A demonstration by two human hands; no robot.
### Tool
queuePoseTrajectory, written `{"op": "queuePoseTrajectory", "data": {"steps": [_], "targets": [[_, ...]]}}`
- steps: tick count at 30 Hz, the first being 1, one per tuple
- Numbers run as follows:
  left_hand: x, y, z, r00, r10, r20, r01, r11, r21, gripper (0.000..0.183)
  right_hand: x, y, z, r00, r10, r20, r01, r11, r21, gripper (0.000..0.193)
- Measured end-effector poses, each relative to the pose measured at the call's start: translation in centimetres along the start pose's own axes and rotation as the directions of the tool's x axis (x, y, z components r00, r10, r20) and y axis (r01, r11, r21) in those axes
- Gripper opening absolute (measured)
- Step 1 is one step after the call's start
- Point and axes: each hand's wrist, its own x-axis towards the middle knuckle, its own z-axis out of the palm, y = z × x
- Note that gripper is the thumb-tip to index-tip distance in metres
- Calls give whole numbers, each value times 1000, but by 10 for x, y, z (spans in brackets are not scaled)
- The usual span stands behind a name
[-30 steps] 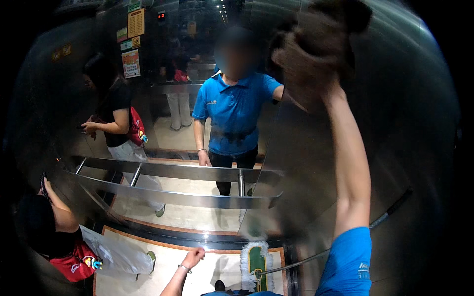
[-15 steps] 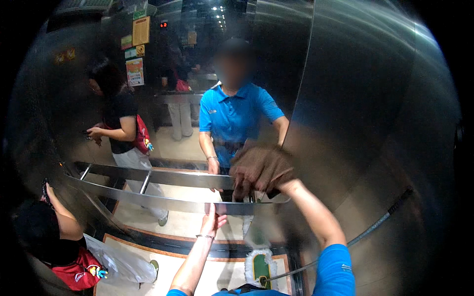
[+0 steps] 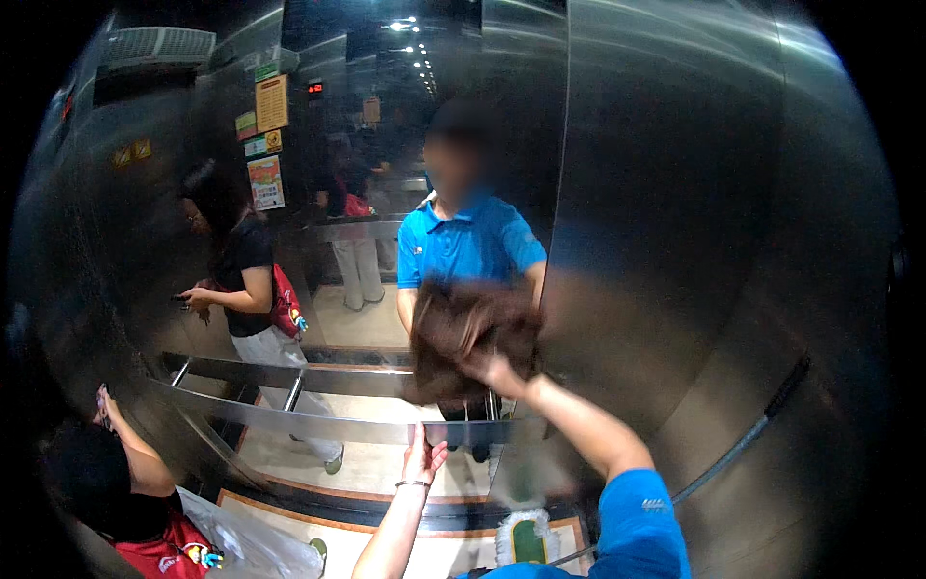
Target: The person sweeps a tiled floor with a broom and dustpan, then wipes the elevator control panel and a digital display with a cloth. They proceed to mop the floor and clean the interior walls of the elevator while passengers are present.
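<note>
My right hand [image 3: 497, 374] is closed on a brown cloth [image 3: 477, 338], spread against the mirrored wall [image 3: 371, 227] just above the metal handrail [image 3: 328, 405]. Motion blurs the cloth and hides part of my fingers. Below and to the left, my left hand [image 3: 422, 456] rests against the handrail's lower edge, one digit upright on its face and the others apart. A thin bracelet [image 3: 413, 483] circles that wrist. In the mirror stands my reflection [image 3: 463, 241] in a blue polo shirt, partly covered by the cloth.
Close at left stands another person [image 3: 92, 473] with a red bag [image 3: 164, 555], hands raised around something small. A white-fringed green mop head [image 3: 527, 540] lies on the floor, its pole [image 3: 723, 458] leaning to the right wall. Notices [image 3: 272, 101] show on the mirrored wall.
My right hand has swept the brown cloth to the left along the wall. My left hand stays at the handrail. The view has shifted a little, and the other person looks much the same.
</note>
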Motion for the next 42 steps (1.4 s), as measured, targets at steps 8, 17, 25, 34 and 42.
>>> {"op": "queuePoseTrajectory", "data": {"steps": [8,17,25,34,42], "targets": [[7,10,-12,1000,12,-14,-11,998,67,69,82,-18,-153,912,-365,-189,-32,395,-918,33],[14,-5,-10,997,-30,68,24,996,90,66,207,-108,-193,665,-730,-161,20,233,-972,40],[2,4,-2,998,-55,-11,56,986,159,62,61,-86,-95,945,89,315,-100,995,19,27],[-2,-11,13,996,-73,48,69,995,76,58,295,-180,-361,225,-852,-472,-86,466,-881,29],[-34,11,20,999,31,9,-31,1000,7,48,149,-124,-51,746,-571,343,657,547,-519,38]]}}
